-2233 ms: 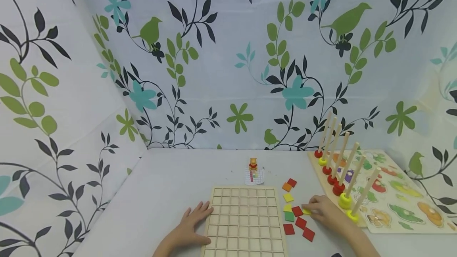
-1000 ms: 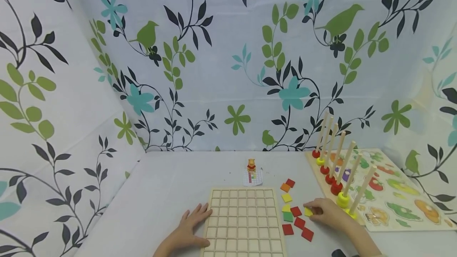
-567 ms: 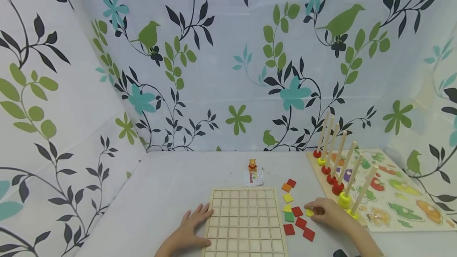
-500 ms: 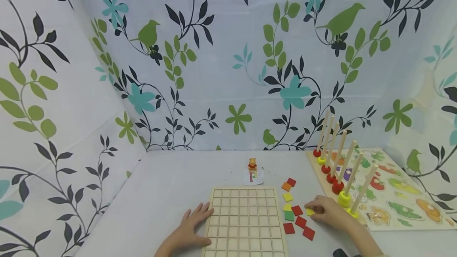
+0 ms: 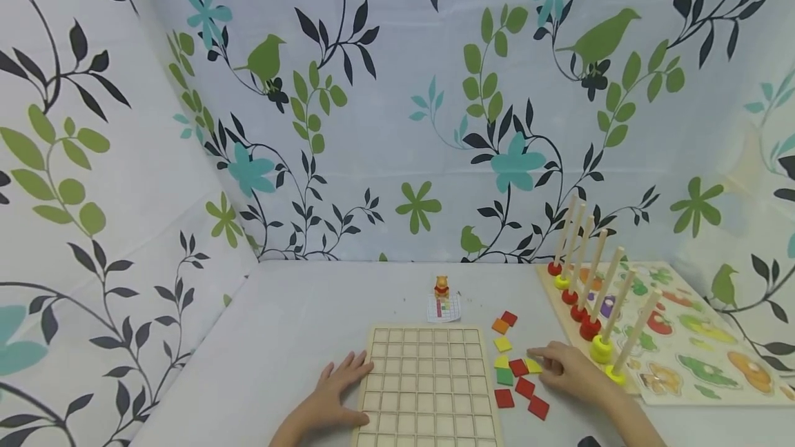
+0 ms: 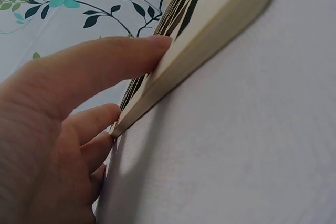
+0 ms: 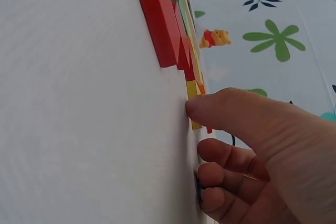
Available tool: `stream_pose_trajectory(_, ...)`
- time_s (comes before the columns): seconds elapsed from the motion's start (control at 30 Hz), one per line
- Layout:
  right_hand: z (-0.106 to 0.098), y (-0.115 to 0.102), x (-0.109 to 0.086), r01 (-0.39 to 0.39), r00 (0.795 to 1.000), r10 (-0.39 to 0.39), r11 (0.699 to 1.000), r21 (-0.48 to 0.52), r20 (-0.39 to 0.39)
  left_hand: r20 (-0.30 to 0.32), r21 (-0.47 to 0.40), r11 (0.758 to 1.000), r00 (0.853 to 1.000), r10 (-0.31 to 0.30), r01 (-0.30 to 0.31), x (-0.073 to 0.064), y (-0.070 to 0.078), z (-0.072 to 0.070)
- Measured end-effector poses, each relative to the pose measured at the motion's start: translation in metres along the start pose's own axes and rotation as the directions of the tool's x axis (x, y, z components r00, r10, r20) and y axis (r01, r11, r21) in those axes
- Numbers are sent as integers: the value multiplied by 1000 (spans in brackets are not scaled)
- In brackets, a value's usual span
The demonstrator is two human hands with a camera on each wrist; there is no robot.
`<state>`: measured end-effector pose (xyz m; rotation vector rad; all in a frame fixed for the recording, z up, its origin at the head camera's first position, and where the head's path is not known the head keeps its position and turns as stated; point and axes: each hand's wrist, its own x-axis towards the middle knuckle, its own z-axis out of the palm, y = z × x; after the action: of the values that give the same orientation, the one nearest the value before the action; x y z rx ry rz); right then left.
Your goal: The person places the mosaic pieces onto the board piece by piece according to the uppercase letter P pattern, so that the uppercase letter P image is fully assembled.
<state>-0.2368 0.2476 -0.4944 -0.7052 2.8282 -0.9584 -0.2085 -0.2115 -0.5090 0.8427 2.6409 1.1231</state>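
My left hand (image 5: 332, 395) rests with spread fingers along the left side of a wooden grid board (image 5: 430, 386). In the left wrist view its thumb touches the rim of the board (image 6: 189, 64). To the right of the board, my right hand (image 5: 568, 372) is over the table with its index finger stretched out. Below that finger lies a yellow square tile (image 5: 533, 365), beside a red tile (image 5: 518, 368). The right wrist view has the thumb against the yellow tile (image 7: 192, 88), the other fingers bent and holding nothing visible.
Several loose tiles lie between board and right hand, including an orange tile (image 5: 500, 326) and a green tile (image 5: 504, 376). A small bear figure (image 5: 442, 287) stands on a gridded paper (image 5: 452, 312). At right, a peg stand (image 5: 602, 349) with rings adjoins a vegetable puzzle board (image 5: 720, 357).
The yellow tile at my right hand has moved slightly left, up against the red tile. The right index finger has straightened away from it. My left hand stays at the board.
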Motion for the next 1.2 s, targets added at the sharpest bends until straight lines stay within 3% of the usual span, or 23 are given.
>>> stream_pose_trajectory(0.17,4,-1,3,10,999,-11,1000,-10,-31,-28,6,1000,1000,8,-8,-1,0,-1)
stream_pose_trajectory(0.53,1,-11,1,-61,991,55,997,-44,-118,-8,-18,999,999,-46,45,-1,2,5)
stream_pose_trajectory(0.9,-4,-40,20,-5,979,-5,999,-48,-204,-55,12,1000,998,-6,6,1,2,2)
stream_pose_trajectory(1.07,-1,-54,34,64,958,-83,995,-76,-275,-84,24,1000,996,14,-12,2,1,5)
stream_pose_trajectory(1.2,3,-67,48,79,948,-87,996,-38,-306,-113,42,999,993,30,-25,3,-1,5)
